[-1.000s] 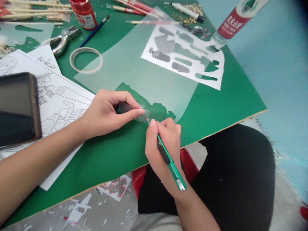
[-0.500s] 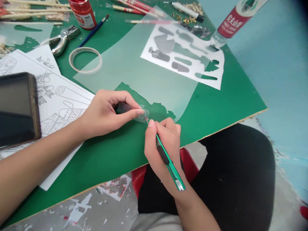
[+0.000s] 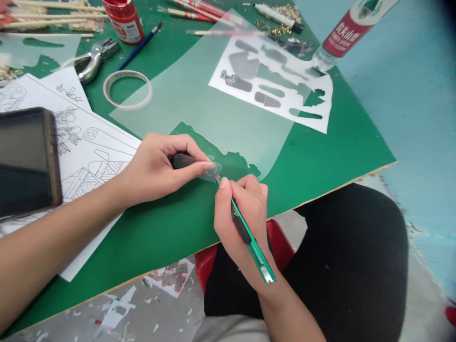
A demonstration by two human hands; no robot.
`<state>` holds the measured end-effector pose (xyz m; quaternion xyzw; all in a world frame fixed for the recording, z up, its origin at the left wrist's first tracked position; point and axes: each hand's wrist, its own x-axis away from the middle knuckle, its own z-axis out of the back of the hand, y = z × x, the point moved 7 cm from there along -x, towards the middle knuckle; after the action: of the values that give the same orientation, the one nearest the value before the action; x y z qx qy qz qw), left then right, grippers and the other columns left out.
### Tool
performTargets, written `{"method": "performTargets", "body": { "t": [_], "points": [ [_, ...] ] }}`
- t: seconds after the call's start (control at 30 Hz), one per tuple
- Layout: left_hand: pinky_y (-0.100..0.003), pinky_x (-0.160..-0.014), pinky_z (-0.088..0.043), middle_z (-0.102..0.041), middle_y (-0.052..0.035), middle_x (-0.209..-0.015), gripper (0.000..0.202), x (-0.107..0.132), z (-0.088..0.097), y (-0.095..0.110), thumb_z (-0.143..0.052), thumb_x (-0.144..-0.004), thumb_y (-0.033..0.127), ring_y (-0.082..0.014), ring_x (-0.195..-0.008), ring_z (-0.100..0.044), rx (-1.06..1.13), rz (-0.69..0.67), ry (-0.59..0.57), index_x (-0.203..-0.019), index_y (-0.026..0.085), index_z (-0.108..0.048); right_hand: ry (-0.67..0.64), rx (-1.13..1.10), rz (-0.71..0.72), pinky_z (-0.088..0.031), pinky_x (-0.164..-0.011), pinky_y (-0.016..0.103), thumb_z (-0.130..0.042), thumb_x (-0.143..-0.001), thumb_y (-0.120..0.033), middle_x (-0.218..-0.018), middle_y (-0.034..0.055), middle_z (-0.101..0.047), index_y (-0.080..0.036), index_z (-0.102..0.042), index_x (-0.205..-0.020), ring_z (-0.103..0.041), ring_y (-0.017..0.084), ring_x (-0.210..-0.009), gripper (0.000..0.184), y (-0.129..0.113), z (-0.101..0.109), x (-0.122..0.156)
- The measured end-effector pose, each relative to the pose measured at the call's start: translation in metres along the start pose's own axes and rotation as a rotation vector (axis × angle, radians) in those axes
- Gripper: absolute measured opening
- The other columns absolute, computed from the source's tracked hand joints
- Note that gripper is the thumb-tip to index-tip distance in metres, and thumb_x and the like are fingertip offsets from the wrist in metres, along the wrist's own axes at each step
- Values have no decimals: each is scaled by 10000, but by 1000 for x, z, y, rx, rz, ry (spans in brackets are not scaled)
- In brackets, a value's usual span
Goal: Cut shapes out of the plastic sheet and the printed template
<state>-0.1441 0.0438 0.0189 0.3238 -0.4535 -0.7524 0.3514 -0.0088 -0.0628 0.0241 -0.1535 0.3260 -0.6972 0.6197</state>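
The left hand [image 3: 160, 166] is closed in a pinch on a small clear piece [image 3: 213, 170] of plastic, thumb along its near edge and fingers curled over the top, pressing it against the green tabletop [image 3: 320, 156] near the front edge. The piece lies just in front of the jagged cut border of a large translucent sheet [image 3: 199, 104] spread across the middle of the tabletop.

The right hand [image 3: 242, 218] is wrapped around a green craft knife [image 3: 252, 242] in a pen-like grip, index finger laid along the top. The knife slants away from the body and its tip meets the right end of the clear piece, right beside the left thumb.

Under the far right part of the translucent sheet lies a white printed sheet [image 3: 317, 118] with grey shapes and cut-out holes. A tape ring [image 3: 127, 89] lies at the sheet's left corner, with a metal hole punch [image 3: 93, 58], a blue-handled brush [image 3: 138, 46] and a red paint jar [image 3: 124, 19] behind it. To the left are line-drawing pages [image 3: 92, 152], a dark phone [image 3: 26, 161] resting on them. A plastic bottle [image 3: 342, 31] stands at the far right corner. Paper scraps [image 3: 171, 275] litter the floor below the tabletop's edge.
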Motion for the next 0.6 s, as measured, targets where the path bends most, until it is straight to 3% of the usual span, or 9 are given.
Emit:
{"method": "performTargets", "body": {
  "t": [0.43,0.6],
  "points": [
    [-292,-645,-497,-784,5,-835,158,0,0,3,-833,-900,375,-148,-741,-692,-7,-27,12,-824,252,-770,16,-15,-20,-361,-794,391,-431,-1095,-248,-636,-5,-467,-208,-357,-629,-465,175,-740,474,-1,3,1],
    [-282,-565,-463,-777,-3,-792,186,-1,1,1,-834,-889,442,-150,-673,-656,-43,12,26,-852,262,-806,-5,-118,-56,-386,-817,376,-411,-1117,-278,-641,-14,-485,-205,-408,-634,-489,163,-746,489,4,6,2]
  ]
}}
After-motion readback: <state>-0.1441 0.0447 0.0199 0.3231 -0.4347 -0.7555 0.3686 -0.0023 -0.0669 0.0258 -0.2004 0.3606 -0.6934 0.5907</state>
